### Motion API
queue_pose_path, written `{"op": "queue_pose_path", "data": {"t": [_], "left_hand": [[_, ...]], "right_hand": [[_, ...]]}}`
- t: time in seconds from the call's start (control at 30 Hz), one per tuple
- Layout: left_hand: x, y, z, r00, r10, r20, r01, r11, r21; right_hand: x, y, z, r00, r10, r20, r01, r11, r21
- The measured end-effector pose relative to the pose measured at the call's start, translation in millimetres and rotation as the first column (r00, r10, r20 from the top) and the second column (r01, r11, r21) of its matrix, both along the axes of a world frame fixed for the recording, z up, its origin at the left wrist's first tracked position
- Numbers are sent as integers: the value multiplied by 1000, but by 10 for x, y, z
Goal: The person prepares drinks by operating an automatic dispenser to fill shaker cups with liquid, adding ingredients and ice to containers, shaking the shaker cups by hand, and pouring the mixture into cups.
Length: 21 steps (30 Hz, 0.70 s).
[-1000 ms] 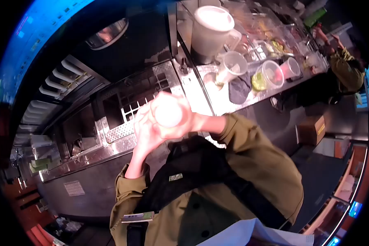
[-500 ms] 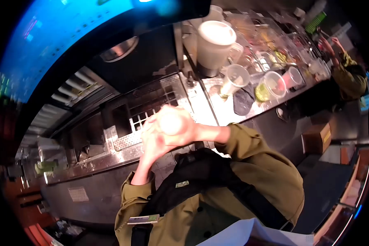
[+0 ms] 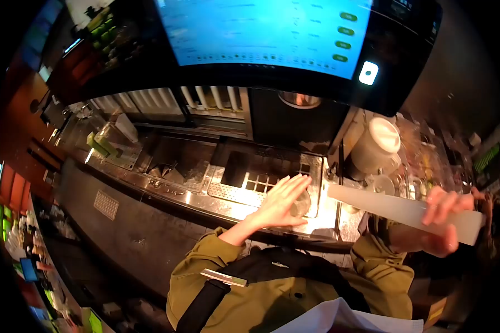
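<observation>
My left hand (image 3: 283,201) reaches over the steel counter, fingers stretched out and thumb apart. A clear cup (image 3: 301,206) is right at its palm, between thumb and fingers and partly hidden by them. On the right, my right hand (image 3: 447,217) is raised with its fingers wrapped around the wide end of a long, tapered, translucent white container (image 3: 389,205). It lies nearly level, its narrow end close to the right of the cup. I cannot tell whether it is one piece or a stack.
A drip grate (image 3: 236,192) is set in the counter beside the left hand. A large white-lidded jug (image 3: 375,147) stands at the back right, with clear cups (image 3: 381,183) and other containers around it. A lit screen (image 3: 266,33) hangs above. Green items (image 3: 101,144) stand at the left.
My hands were clasped together around a round, pale thing. They have parted: the right has swung right with the long container, the left is by the clear cup. My view has turned.
</observation>
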<state>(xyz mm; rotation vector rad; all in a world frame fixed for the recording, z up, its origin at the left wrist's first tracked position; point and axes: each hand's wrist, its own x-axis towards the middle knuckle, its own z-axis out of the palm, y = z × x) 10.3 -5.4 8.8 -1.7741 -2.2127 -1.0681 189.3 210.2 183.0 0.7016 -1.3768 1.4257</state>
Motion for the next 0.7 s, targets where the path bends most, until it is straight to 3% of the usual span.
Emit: {"op": "queue_pose_path", "data": {"t": [0.1, 0.17, 0.23, 0.27, 0.3, 0.33, 0.37, 0.43, 0.47, 0.5, 0.57, 0.7], "left_hand": [[95, -166, 8, 971, 203, -123, -205, 979, -3], [178, -262, -231, 936, 347, 55, -350, 935, 50], [237, -233, -504, 874, 302, 381, -350, 935, 61], [226, -184, -573, 858, 270, 438, -358, 925, 131], [215, -103, -630, 840, 235, 489, -367, 909, 195], [194, -22, -697, 821, 193, 537, -376, 891, 255], [99, 48, -755, 831, 257, 492, -386, 905, 180], [-67, 173, -917, 766, 106, 634, -437, 810, 392], [-205, 180, -1018, 787, 206, 582, -483, 793, 372], [-214, 111, -701, 737, 203, 644, -491, 817, 304], [-452, 178, -624, 595, -69, 801, -483, 765, 425], [-1166, 382, -415, 661, 90, 745, -404, 879, 253]], "right_hand": [[-602, 107, -627, 948, -306, 89, 300, 951, 81], [-1138, 304, -1269, 891, -440, 115, 431, 898, 91], [-1445, 631, -1800, 703, -711, -25, 654, 632, 416], [-1594, 615, -2015, 777, -629, 15, 606, 754, 254], [-1630, 560, -2129, 752, -657, 52, 619, 732, 284], [-1569, 522, -2169, 727, -686, -14, 632, 661, 405], [-1469, 470, -2225, 702, -708, -80, 638, 574, 513], [-1088, 325, -2518, 406, -910, 82, 605, 335, 723], [-902, 296, -2698, 353, -908, 224, 483, 382, 788], [-718, 287, -2913, 279, -896, 347, 354, 431, 830], [-524, 443, -3459, 299, -851, 432, 212, 501, 839], [-448, 592, -3632, 243, -894, 377, 75, 405, 911]]}}
